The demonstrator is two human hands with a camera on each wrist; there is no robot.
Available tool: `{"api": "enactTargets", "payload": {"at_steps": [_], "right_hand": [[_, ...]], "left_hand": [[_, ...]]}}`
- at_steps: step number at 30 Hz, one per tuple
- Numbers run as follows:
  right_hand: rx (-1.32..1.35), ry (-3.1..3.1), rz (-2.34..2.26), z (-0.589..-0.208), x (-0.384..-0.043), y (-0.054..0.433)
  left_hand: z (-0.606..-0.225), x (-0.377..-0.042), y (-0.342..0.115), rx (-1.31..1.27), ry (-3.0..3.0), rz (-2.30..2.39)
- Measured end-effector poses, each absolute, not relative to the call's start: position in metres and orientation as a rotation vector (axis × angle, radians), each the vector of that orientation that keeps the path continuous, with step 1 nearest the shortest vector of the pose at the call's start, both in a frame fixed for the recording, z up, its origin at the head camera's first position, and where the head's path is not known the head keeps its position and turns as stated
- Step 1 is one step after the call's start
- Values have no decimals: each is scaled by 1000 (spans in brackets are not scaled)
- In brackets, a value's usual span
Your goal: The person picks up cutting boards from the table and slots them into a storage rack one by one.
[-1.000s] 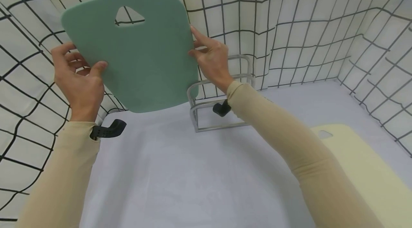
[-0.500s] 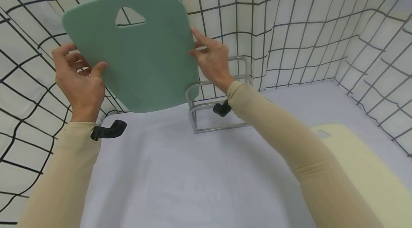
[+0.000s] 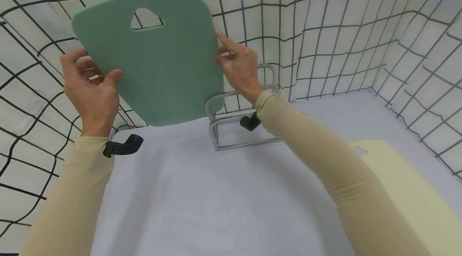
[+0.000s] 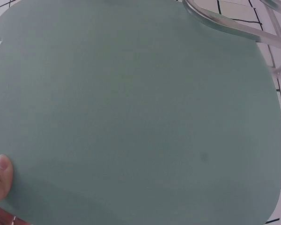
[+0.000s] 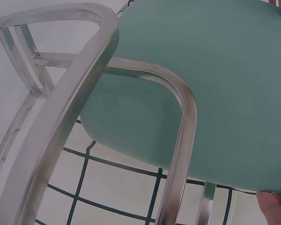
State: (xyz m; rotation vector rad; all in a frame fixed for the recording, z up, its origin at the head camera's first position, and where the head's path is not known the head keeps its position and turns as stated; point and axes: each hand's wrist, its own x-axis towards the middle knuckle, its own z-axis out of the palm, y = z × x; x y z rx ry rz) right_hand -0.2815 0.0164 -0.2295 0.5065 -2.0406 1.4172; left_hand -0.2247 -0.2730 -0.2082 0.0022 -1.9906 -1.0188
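Both hands hold a green cutting board point(image 3: 166, 63) upright, its triangular handle hole near the top. My left hand point(image 3: 92, 91) grips the left edge, thumb on the front face and fingers behind. The right hand point(image 3: 238, 63) pinches the opposite edge between thumb and fingers. A metal rack point(image 3: 249, 143) of bent bars stands on the table just right of the board. In the right wrist view, the board's lower corner lies behind the curved rack bars point(image 5: 189, 117); whether they touch, I cannot tell. The left wrist view is mostly filled by the board point(image 4: 140, 112).
A pale yellow cutting board point(image 3: 404, 192) lies flat on the white table point(image 3: 202, 200) at the right, partly hidden by my right sleeve. Behind and at both sides rises a white wall covering with black grid lines point(image 3: 325, 35).
The hands and the green board hold nearly the same pose. The view has turned slightly, so the rack and the grid wall appear a little further left.
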Motion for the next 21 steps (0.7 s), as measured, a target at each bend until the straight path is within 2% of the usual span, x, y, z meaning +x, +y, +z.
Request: {"api": "enactTargets", "payload": {"at_steps": [21], "right_hand": [[511,-2026,1406,-228,-280,28]], "left_hand": [[-209,-231,-264,-3,-1994,-1025]]}}
